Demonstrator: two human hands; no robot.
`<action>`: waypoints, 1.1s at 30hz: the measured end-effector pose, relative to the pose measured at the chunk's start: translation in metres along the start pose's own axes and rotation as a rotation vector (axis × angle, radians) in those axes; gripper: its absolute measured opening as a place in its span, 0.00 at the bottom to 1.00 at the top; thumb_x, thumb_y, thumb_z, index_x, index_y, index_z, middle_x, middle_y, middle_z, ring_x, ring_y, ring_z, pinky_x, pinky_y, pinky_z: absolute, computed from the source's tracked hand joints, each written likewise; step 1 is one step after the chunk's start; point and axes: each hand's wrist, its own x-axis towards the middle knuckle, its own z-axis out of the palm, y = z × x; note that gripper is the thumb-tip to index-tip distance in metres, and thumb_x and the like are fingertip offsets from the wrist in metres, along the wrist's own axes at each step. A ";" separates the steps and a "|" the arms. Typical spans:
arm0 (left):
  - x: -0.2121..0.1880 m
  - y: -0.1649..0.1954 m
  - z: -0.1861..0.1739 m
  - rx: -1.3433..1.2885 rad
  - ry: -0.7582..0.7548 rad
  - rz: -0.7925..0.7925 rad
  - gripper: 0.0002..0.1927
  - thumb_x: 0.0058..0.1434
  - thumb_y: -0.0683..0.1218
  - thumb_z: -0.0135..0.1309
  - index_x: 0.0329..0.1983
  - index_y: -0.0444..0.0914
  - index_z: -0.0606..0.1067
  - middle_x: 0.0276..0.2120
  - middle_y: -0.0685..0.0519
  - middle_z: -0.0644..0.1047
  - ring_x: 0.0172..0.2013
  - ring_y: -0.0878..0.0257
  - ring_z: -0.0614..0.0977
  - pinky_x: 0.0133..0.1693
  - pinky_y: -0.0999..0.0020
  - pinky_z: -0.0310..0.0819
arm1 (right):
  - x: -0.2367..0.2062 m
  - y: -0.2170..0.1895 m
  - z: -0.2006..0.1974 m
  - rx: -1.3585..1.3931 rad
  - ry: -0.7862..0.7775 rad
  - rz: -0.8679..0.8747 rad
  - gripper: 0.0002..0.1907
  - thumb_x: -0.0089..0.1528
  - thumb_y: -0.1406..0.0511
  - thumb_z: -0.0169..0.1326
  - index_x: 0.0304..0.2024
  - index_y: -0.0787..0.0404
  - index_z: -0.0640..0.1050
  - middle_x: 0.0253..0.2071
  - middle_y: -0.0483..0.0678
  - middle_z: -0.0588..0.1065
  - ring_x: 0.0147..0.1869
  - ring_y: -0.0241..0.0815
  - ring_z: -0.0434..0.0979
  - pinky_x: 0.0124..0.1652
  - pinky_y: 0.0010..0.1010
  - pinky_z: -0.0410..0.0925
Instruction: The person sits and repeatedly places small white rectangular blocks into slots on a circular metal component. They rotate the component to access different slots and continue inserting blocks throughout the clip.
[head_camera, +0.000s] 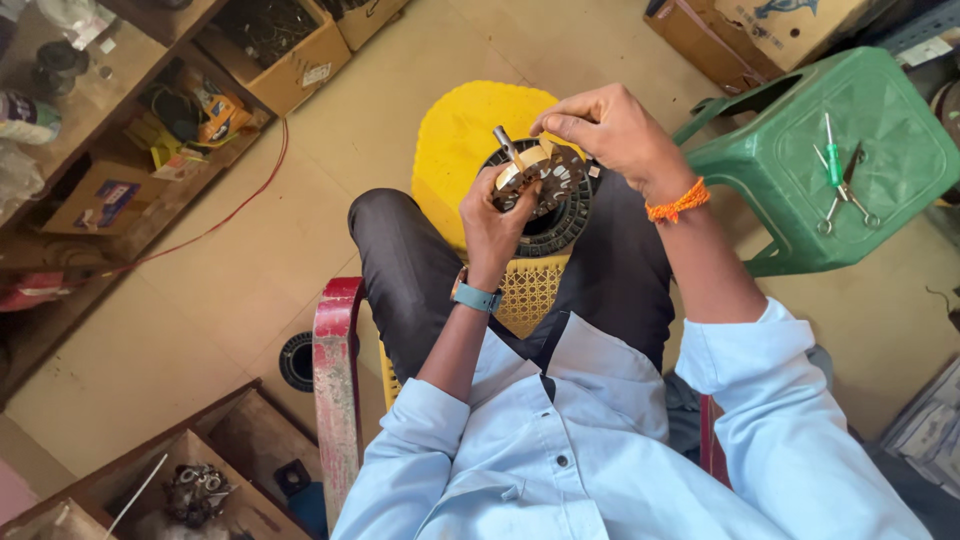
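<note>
Stator (548, 195): held above lap, over yellow stool (462, 135); judged heavy, rigid, windings fragile; best gripped at rim.
Left hand (495, 215): fingers curled round rim.
Right hand (610, 125): fingertips pinching tan strip at top.
Green stool (850, 150): scissors, screwdriver lying on it.

A single view is given — taken from a camera worn on the head and aimed almost straight down. The person's own chest, sleeves and lap are seen at the bottom and centre of the frame, so the view is close. The left hand (497, 222) and right hand (610, 128) are caught just above centre, well within reach of the lens. The floor (200, 320) is seen beyond and to the left of the hands, a green stool (850, 200) to their right — shelves at the far left edge.
</note>
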 end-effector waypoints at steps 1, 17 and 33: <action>0.000 0.000 0.000 -0.006 -0.001 0.005 0.14 0.58 0.41 0.66 0.45 0.33 0.79 0.34 0.52 0.80 0.35 0.66 0.82 0.40 0.71 0.77 | 0.004 -0.002 -0.001 0.012 -0.063 0.028 0.11 0.70 0.63 0.57 0.45 0.65 0.84 0.36 0.37 0.80 0.36 0.20 0.74 0.36 0.18 0.67; -0.002 0.004 0.001 -0.016 0.005 -0.005 0.14 0.57 0.41 0.65 0.45 0.33 0.79 0.36 0.51 0.82 0.37 0.64 0.84 0.42 0.71 0.78 | 0.038 -0.021 -0.034 -0.304 -0.202 0.330 0.11 0.65 0.61 0.58 0.42 0.60 0.86 0.19 0.42 0.65 0.21 0.32 0.56 0.22 0.29 0.50; 0.029 -0.014 -0.037 -1.032 -0.389 -0.587 0.46 0.64 0.49 0.58 0.79 0.44 0.45 0.60 0.41 0.75 0.57 0.54 0.80 0.56 0.63 0.77 | 0.088 0.065 0.012 -0.510 -0.283 0.300 0.13 0.59 0.60 0.63 0.43 0.59 0.86 0.39 0.50 0.83 0.41 0.40 0.82 0.43 0.33 0.72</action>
